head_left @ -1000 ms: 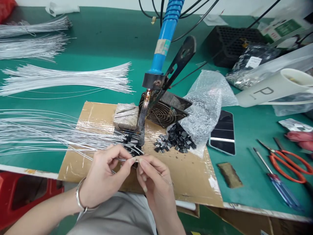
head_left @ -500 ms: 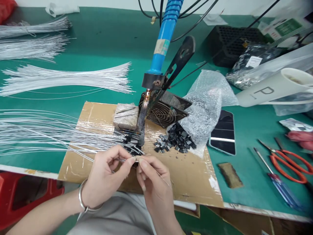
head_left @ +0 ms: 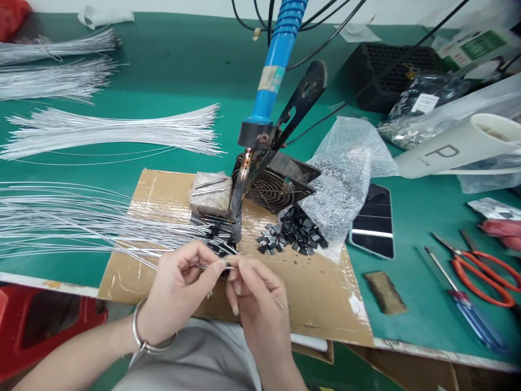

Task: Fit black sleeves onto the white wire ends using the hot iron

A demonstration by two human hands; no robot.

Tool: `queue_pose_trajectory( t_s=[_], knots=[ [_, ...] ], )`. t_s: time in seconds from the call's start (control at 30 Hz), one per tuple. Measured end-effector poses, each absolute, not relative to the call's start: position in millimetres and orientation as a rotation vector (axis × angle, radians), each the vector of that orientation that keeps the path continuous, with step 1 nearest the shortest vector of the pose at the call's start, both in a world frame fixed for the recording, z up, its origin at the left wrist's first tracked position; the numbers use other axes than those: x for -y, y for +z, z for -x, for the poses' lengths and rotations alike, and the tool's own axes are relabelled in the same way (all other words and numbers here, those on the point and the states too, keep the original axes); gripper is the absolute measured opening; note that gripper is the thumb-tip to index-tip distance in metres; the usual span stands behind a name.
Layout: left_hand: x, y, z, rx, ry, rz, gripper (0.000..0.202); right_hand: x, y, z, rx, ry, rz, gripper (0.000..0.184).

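Close together over the cardboard sheet (head_left: pixel 317 304), both hands pinch a thin wire (head_left: pixel 229 267). My left hand (head_left: pixel 177 293), wearing a silver bangle, is closed with thumb and forefinger on it. Just to its right, my right hand (head_left: pixel 262 301) also grips the wire between thumb and fingertips, and a fine end shows past its palm. The wire's detail is hidden by the fingers. A loose spread of silvery wires (head_left: pixel 93 220) ends right behind the hands, by some black parts. Above stands a blue-handled soldering iron (head_left: pixel 266 89), tip downward, beside a grey block (head_left: pixel 209 203).
A small fan (head_left: pixel 271 193) stands behind a pile of black pieces (head_left: pixel 303 233) and bubble wrap (head_left: pixel 345 163). Rightward lie a phone (head_left: pixel 371 222), a brown pad (head_left: pixel 385 292), a screwdriver (head_left: pixel 474 320) and red-handled scissors (head_left: pixel 480 277). More wire bundles (head_left: pixel 118 130) lie back left.
My right fingers have shifted slightly along the wire, with the thumb a little farther from the left fingertips. My left hand keeps its pinch. The view has moved very slightly.
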State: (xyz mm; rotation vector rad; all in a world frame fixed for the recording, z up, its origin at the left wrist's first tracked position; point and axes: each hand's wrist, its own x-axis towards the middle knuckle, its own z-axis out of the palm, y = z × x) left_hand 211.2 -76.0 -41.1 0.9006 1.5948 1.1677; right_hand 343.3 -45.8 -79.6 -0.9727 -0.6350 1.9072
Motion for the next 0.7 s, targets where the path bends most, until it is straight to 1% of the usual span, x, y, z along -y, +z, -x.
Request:
queue_pose_trajectory(
  t_s=[0.1,0.37,0.53,0.7],
  knots=[
    [74.8,-39.4,-210.4,-1.566,1.181,-0.899,0.019,44.2,-77.4,-344.8,0.633,1.932,0.938,0.029],
    [73.2,-39.7,-209.4,-1.614,1.194,-0.936,0.019,42.0,-78.7,-348.7,0.699,1.884,0.942,0.033],
    [74.1,-41.0,-208.0,-1.67,1.174,-0.981,0.02,46.6,-81.2,-351.1,0.835,1.794,1.035,0.015],
    [78.6,-46.4,-208.9,-1.732,1.18,-1.04,0.02,49.0,-76.2,-349.5,0.834,1.78,1.087,0.009]
  ],
)
